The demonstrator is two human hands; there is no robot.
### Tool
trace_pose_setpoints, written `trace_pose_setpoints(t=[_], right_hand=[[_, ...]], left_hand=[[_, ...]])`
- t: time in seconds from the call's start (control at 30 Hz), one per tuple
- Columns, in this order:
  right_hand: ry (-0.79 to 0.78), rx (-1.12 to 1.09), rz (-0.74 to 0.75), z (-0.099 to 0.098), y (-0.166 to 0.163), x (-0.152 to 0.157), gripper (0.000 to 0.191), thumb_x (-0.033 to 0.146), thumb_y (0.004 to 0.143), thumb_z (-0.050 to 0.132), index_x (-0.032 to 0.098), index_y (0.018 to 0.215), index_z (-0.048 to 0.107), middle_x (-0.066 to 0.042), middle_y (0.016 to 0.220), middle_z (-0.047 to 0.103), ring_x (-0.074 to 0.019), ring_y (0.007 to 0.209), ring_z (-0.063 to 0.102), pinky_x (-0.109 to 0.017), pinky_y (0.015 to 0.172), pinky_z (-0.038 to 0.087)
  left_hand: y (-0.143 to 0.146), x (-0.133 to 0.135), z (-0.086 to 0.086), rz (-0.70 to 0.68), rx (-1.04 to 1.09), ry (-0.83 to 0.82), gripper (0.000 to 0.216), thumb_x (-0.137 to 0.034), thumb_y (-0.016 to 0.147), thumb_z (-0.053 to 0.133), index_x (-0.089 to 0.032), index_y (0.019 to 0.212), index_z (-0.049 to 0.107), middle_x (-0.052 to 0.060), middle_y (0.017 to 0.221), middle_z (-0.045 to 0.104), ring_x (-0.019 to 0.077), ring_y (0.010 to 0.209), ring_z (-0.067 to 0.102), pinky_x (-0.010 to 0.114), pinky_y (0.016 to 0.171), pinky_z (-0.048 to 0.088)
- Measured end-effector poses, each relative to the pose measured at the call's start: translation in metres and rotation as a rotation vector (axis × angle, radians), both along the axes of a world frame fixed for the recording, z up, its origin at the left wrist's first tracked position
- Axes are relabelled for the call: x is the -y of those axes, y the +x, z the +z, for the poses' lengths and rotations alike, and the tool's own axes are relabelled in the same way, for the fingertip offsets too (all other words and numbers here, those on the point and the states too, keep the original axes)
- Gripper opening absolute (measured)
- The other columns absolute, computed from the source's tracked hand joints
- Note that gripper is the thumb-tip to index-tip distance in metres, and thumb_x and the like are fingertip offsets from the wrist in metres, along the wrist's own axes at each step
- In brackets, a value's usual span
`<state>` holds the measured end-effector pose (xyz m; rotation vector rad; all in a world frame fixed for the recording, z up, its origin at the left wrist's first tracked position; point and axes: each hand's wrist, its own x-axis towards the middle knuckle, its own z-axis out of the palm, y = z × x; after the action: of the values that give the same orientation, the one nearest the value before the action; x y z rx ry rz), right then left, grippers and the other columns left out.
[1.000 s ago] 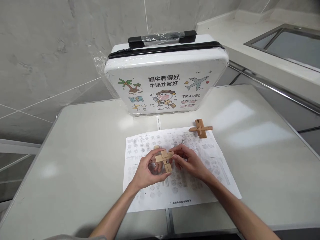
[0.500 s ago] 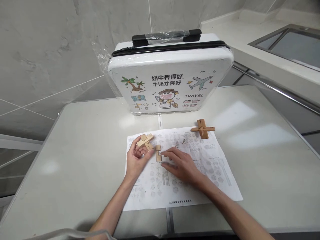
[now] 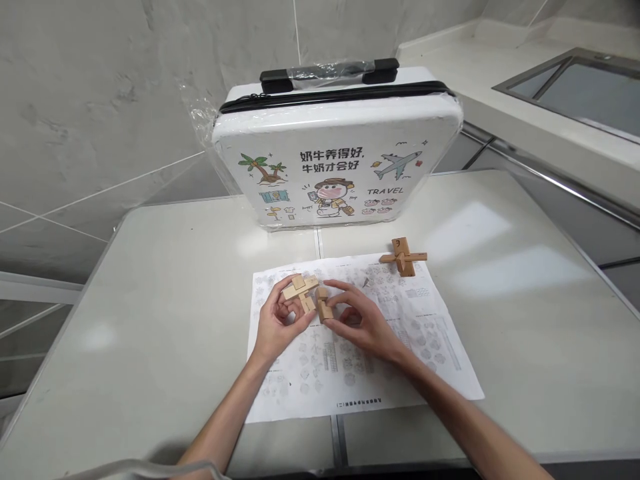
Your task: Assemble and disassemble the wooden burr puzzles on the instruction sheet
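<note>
My left hand (image 3: 278, 325) grips a partly built wooden cross puzzle (image 3: 300, 291) of light interlocking bars, just above a printed instruction sheet (image 3: 400, 347). My right hand (image 3: 361, 321) pinches a single notched wooden piece (image 3: 323, 305) between thumb and fingers, right beside the puzzle and touching or nearly touching it. A second, assembled wooden cross puzzle (image 3: 403, 257) rests at the sheet's far right corner, away from both hands.
A white suitcase-shaped case (image 3: 335, 150) with cartoon prints and a black handle, wrapped in clear plastic, stands at the far side of the pale table (image 3: 150, 320). A counter with a steel sink (image 3: 575, 87) lies to the right. A tiled wall is behind.
The puzzle came apart: half a second ago one piece lay on the sheet under my right hand. Now my right hand has lifted that piece and brought it beside the puzzle in my left.
</note>
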<state>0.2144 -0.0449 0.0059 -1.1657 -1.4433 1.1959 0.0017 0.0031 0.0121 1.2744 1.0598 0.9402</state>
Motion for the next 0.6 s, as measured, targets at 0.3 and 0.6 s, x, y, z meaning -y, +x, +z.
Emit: trace_pose_setpoints(t=[0.3,0.6], right_hand=[[-0.349,-0.595,0.189,-0.006,0.015,-0.005,0.056,0.033,0.084,0.091,0.031,0.133,0.062,-0.006,0.122,0.071,-0.0224,0.103,0.072,-0.039,0.088,0.059],[-0.431,-0.573,0.285,-0.002,0.022,-0.003,0.059,0.038,0.084,0.091,0.032,0.138,0.069,-0.009,0.139,0.07,-0.0292,0.126,0.065,-0.047,0.108,0.05]], left_hand=[[-0.003,0.002,-0.002,-0.171,0.063,0.044,0.07,-0.031,0.082,0.088,-0.026,0.144,0.057,0.01,0.121,0.072,0.0237,0.097,0.076,0.032,0.079,0.063],[0.001,0.008,0.002,-0.2,-0.012,0.124,0.071,-0.03,0.081,0.086,-0.025,0.146,0.058,0.007,0.101,0.072,0.0222,0.088,0.073,0.03,0.073,0.06]])
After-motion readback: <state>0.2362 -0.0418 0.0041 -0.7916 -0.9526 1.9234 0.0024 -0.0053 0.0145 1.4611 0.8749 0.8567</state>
